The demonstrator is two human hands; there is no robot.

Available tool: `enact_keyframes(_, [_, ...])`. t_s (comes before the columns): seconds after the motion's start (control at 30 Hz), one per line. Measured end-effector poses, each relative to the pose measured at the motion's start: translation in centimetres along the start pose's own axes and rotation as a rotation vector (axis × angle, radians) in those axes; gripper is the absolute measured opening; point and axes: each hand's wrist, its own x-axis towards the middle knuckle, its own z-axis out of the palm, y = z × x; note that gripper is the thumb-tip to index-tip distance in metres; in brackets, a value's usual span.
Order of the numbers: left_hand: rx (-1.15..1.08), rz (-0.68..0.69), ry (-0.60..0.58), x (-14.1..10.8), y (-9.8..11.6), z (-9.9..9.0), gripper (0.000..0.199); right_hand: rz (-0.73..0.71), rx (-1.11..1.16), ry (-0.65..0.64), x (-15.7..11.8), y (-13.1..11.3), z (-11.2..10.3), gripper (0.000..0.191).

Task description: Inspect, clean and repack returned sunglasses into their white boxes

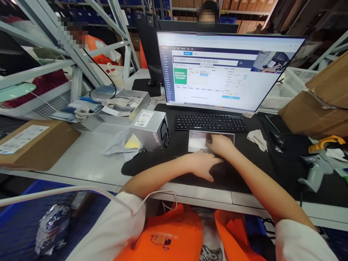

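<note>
A flat, glossy, light-coloured rectangle point(196, 142) lies on the black desk mat in front of the keyboard; its exact kind is unclear. My right hand point(221, 145) is over its right part, fingers bent and held together at its surface, with whatever is between them hidden. Just below its near edge, my left hand point(203, 164) has its fingers spread and grips nothing visible. To the left of both hands, a silver product box point(149, 132) with a white label on top stands upright on the mat's edge.
Behind the hands are a black keyboard point(210, 122) and a large lit monitor point(217, 78). A barcode scanner point(317, 171), mouse point(277, 139) and crumpled tissue point(257, 140) are on the right. Cardboard boxes point(38, 145) and an open grey box point(122, 108) occupy the left. Other people sit beyond.
</note>
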Motion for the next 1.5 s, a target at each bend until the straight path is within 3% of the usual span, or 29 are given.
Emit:
enact_keyframes(0.17, [0.018, -0.014, 0.016, 0.1, -0.3, 0.2, 0.084, -0.080, -0.052, -0.067, 0.4, -0.1, 0.0, 0.023])
enact_keyframes(0.43, [0.008, 0.017, 0.027, 0.2, -0.3, 0.0, 0.079, -0.099, -0.193, 0.063, -3.4, 0.4, -0.7, 0.035])
enact_keyframes(0.7, [0.017, -0.019, 0.007, 0.2, -0.3, 0.0, 0.084, -0.066, -0.045, 0.036, -1.9, 1.0, -1.4, 0.028])
enact_keyframes(0.83, [0.023, -0.022, -0.004, 0.1, -0.3, -0.1, 0.086, -0.048, -0.041, 0.076, -1.3, 1.0, -0.9, 0.037])
enact_keyframes(0.97, [0.006, -0.002, -0.016, 0.1, -0.2, -0.4, 0.085, -0.020, -0.105, 0.109, -2.2, 1.0, -0.9, 0.032])
enact_keyframes(1.1, [-0.014, -0.026, -0.027, 0.1, -0.4, -0.8, 0.084, -0.031, -0.169, 0.181, -4.8, 0.9, -1.7, 0.034])
enact_keyframes(1.2, [0.006, -0.058, -0.013, 0.0, -0.6, -1.0, 0.084, -0.001, -0.167, 0.346, -6.8, 2.9, -2.6, 0.036])
enact_keyframes(1.27, [0.028, -0.067, -0.011, 0.0, -0.8, -1.1, 0.086, 0.125, -0.161, 0.396, -7.4, 5.7, -2.8, 0.039])
enact_keyframes(1.4, [0.050, -0.064, -0.008, 0.1, -1.0, -1.4, 0.086, 0.430, -0.162, 0.169, -6.9, 12.2, -1.9, 0.041])
enact_keyframes(1.47, [0.057, -0.060, 0.012, 0.3, -1.2, -1.5, 0.085, 0.478, -0.147, 0.087, -6.6, 13.8, -1.0, 0.040])
enact_keyframes(1.5, [0.060, -0.058, 0.022, 0.3, -1.3, -1.5, 0.083, 0.456, -0.123, 0.113, -6.5, 13.9, -0.5, 0.041])
